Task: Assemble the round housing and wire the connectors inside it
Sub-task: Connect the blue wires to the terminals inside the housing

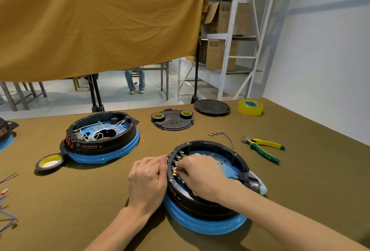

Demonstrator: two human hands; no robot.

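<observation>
A round black housing (218, 146) on a blue base stands near the table's front, with a row of brass connectors (177, 160) on its inner left wall. My left hand (148, 178) grips the housing's outer left wall from outside. My right hand (200, 172) reaches inside, its fingertips pinching something small at the lower connectors; what it pinches is hidden by the fingers. A loose blue wire with brass terminals (220, 133) lies just behind the housing.
A second housing (104, 130), wired with white leads, sits at the left with a tape roll (50, 162) beside it. Behind lie a black cover plate (172, 120) carrying two tape rolls, a round lid (211, 106), yellow tape (250, 107) and green-yellow pliers (262, 147). More wires (6, 206) lie far left.
</observation>
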